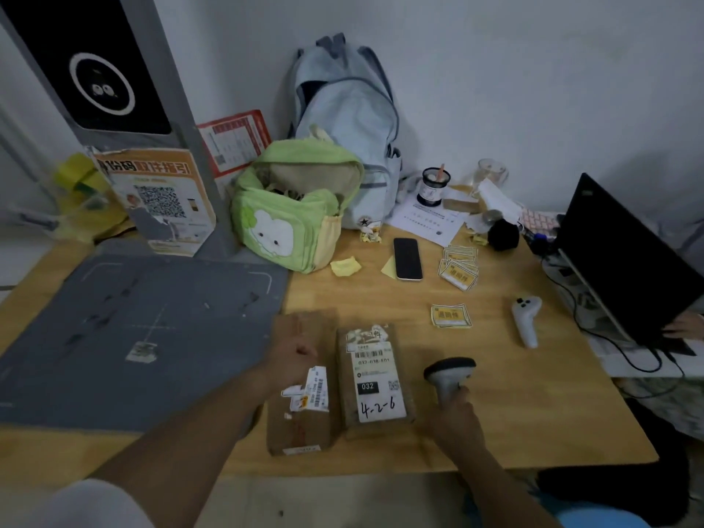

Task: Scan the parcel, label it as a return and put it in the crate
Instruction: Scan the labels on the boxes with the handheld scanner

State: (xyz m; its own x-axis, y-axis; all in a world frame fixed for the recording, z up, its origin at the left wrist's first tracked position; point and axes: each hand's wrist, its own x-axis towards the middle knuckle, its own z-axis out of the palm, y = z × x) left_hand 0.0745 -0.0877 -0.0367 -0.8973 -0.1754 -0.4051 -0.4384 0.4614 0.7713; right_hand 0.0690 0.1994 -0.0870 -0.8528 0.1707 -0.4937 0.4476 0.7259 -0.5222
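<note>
Brown cardboard made up two parcels, which were laid side by side, touching or nearly so, on the wooden table. The left parcel was pressed under the left hand, whose fingers were curled together into a loose fist resting on the box's top; whether anything was pinched inside could not be told. Just right of that hand lay the right parcel, with one white shipping label facing up, marked "032" and handwritten "4-2-6". One grey barcode scanner was gripped by the right hand, the fingers being clamped around its handle and the head being raised just right of the labelled parcel. Beyond the right hand, one loose yellow return sticker was seen, and farther off a small fanned pile of the same stickers. One white controller lay to the right of the single sticker. One dark phone was placed face up beyond both hands. Two backpacks were counted at the far edge: one green, one pale blue. A grey mat was spread left of the left hand. One laptop stood at the far right.
</note>
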